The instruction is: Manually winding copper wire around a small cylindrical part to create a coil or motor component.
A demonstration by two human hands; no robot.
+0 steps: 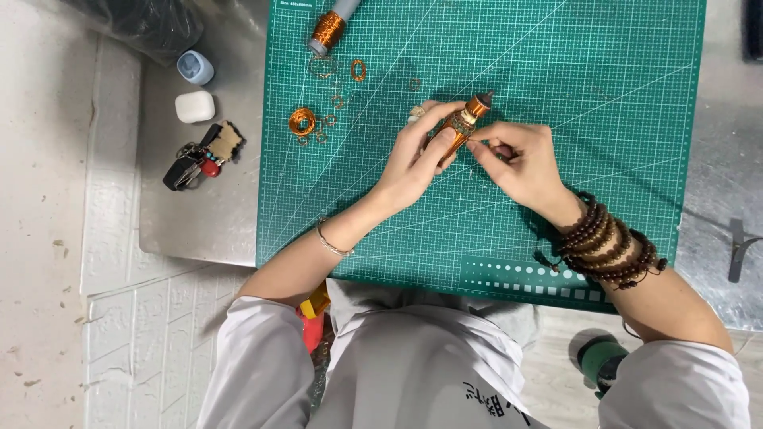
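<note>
Left grip (415, 155) grasping copper-wrapped spool (459, 125) over green cutting mat (556, 48); right grip (520, 163) pinching wire at spool. Wire rings (302, 121) lying far left on mat.

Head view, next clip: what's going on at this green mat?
A person sits at a green cutting mat on a metal table. The left hand holds a small copper-coloured bottle-shaped piece tilted above the mat, while the right hand, its wrist wrapped in dark wooden beads, pinches at its side, apparently a thin wire, though that is too fine to confirm. A copper wire spool and several small wire rings lie on the mat; keys rest on the table.
</note>
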